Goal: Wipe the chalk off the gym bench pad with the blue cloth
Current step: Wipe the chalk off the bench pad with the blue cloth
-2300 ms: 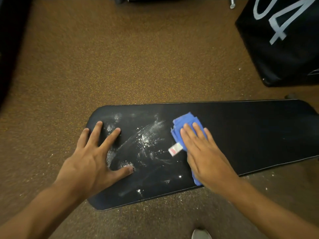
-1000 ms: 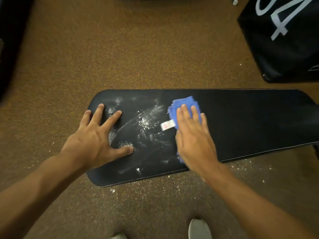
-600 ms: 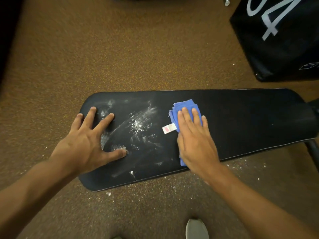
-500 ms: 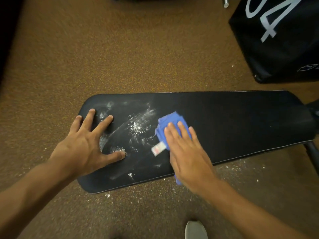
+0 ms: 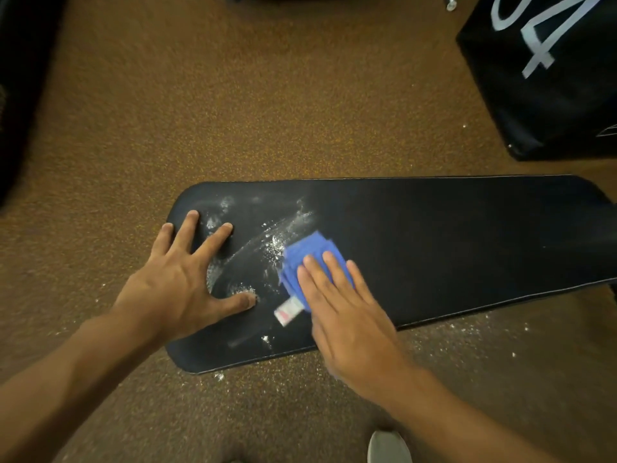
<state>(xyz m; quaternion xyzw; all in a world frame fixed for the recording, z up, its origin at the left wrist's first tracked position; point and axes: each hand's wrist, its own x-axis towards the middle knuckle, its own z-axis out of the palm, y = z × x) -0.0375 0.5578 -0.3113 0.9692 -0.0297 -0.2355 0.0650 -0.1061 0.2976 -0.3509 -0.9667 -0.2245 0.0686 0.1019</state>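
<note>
A long black bench pad (image 5: 450,242) lies across the view over a brown speckled floor. White chalk smears (image 5: 277,235) cover its left part. My right hand (image 5: 340,305) presses flat on a folded blue cloth (image 5: 307,255) at the right edge of the chalk; a white tag (image 5: 287,309) sticks out of the cloth toward me. My left hand (image 5: 177,279) rests flat on the pad's left end with fingers spread, its thumb touching a chalk patch (image 5: 245,290).
Chalk crumbs (image 5: 467,332) litter the floor along the pad's near edge. A large black box with white numerals (image 5: 547,71) stands at the back right. A shoe tip (image 5: 389,446) shows at the bottom. Dark equipment (image 5: 20,78) borders the left side.
My right hand slid the blue cloth left and toward me into the chalk smear. The cloth's tag now trails lower. My left hand stayed planted on the pad.
</note>
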